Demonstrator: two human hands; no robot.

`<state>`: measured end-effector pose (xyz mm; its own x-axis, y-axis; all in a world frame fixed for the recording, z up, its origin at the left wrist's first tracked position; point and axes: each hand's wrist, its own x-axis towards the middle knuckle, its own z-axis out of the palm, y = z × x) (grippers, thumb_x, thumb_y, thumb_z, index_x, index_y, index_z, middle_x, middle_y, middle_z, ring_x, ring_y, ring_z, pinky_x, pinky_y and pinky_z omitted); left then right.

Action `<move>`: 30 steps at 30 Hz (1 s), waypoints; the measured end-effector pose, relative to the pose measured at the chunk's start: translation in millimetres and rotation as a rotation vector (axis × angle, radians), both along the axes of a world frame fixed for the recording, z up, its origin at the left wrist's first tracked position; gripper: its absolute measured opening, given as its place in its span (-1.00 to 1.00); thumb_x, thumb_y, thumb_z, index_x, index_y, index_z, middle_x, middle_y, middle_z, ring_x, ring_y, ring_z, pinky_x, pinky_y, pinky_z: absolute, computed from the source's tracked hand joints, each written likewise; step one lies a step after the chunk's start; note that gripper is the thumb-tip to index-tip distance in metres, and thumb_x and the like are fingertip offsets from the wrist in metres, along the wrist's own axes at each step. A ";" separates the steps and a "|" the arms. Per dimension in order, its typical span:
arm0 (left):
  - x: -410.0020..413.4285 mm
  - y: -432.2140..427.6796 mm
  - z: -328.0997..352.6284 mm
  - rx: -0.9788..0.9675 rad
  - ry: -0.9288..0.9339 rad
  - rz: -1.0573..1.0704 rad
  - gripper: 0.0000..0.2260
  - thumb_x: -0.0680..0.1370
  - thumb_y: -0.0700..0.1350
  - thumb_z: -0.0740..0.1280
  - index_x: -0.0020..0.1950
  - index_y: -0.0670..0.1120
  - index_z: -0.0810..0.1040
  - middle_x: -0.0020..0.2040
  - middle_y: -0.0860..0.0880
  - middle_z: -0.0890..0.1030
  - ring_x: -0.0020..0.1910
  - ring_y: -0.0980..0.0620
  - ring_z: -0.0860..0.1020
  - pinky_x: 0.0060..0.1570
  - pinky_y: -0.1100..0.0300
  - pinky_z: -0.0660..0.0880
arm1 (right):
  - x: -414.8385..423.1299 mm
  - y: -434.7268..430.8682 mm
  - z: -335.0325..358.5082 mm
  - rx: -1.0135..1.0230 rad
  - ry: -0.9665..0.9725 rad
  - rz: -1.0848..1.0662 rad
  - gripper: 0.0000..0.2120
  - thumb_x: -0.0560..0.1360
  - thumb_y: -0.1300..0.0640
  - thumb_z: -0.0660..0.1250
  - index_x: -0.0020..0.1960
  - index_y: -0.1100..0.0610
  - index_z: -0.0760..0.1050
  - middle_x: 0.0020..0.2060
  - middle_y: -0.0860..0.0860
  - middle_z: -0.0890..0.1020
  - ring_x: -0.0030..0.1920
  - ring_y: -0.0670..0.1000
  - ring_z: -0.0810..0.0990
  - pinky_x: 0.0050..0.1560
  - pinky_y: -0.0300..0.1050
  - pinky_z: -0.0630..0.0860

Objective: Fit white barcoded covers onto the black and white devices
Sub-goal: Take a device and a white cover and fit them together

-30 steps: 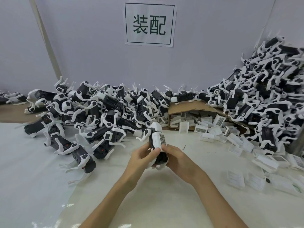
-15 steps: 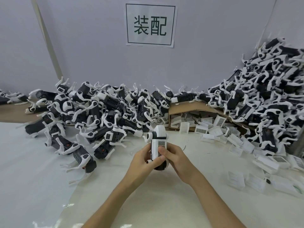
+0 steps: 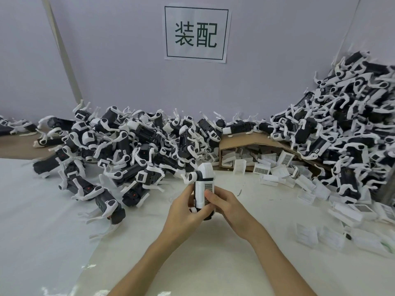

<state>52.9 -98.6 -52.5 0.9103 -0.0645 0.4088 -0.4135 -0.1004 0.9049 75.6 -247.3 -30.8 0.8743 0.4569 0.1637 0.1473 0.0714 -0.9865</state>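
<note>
Head view: we saw one black and white device (image 3: 205, 173) held upright just above the bench (image 3: 213, 263), at the centre and close to the body. We judged this was to keep the work under the eyes and clear of the heaps.

The left hand (image 3: 183, 212) gripped the device from its left side, its fingers (image 3: 188, 195) curled round the body, apparently to steady it. The right hand (image 3: 226, 208) wrapped the other side, its thumb lying on the white barcoded cover (image 3: 201, 193). We took that as pressing the cover home.

The cover lay flat against the front of the device with its barcode facing us. Whether it had fully clicked in we could not tell, since the thumb hid its lower edge. The device showed a white angled top, a rounded white leg joint at its left and a black end below the hands.

Behind it, a pile of devices (image 3: 132, 150) spread to the left and another pile (image 3: 342, 129) rose to the right. Loose covers (image 3: 284, 171) spilled from a cardboard box (image 3: 245, 142), within reach of the right hand.
</note>
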 end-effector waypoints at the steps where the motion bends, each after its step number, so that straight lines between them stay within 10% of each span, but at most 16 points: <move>1: 0.5 0.3 0.8 -0.028 0.004 0.013 -0.67 0.46 -0.07 0.45 0.22 0.08 0.56 -0.12 0.00 0.70 -0.10 0.01 0.68 -0.18 0.21 0.62 | 0.0 0.8 -0.2 -0.005 -0.001 0.004 -0.66 0.62 -0.06 0.28 0.29 0.08 0.58 0.16 0.10 0.68 0.22 0.13 0.63 0.26 0.05 0.53; 20: 0.9 2.5 -0.9 0.067 0.004 0.075 -0.66 0.37 0.13 0.45 0.11 0.17 0.54 -0.20 0.01 0.68 -0.23 -0.05 0.67 -0.21 -0.03 0.66 | 4.0 -1.3 -3.7 -0.088 -0.095 -0.006 -0.69 0.63 0.04 0.24 0.26 0.18 0.59 0.04 0.11 0.72 -0.01 0.05 0.69 0.02 -0.10 0.59; 25: 1.6 2.4 -2.3 0.112 -0.009 0.108 -0.75 0.44 0.06 0.43 0.08 0.22 0.50 -0.19 0.07 0.68 -0.25 0.03 0.67 -0.19 -0.06 0.65 | 5.7 2.1 -7.8 -0.077 -0.114 -0.098 -0.67 0.59 -0.01 0.30 0.20 0.19 0.62 0.00 0.23 0.70 -0.07 0.16 0.65 0.07 0.14 0.60; 30: 5.2 7.4 -5.1 0.425 -0.240 0.395 -0.74 0.46 0.15 0.38 0.07 0.21 0.38 -0.31 0.21 0.59 -0.32 0.19 0.52 0.04 0.33 0.34 | 8.0 0.9 -9.0 -0.092 -0.186 -0.244 -0.64 0.51 0.08 0.48 0.26 -0.06 0.50 0.16 -0.09 0.63 0.03 -0.07 0.68 0.02 -0.17 0.57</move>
<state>58.1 -91.2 -57.6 0.7849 0.0565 0.6171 -0.4581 -0.6177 0.6392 83.6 -246.4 -39.8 0.9188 0.2581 0.2987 0.3275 -0.0760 -0.9418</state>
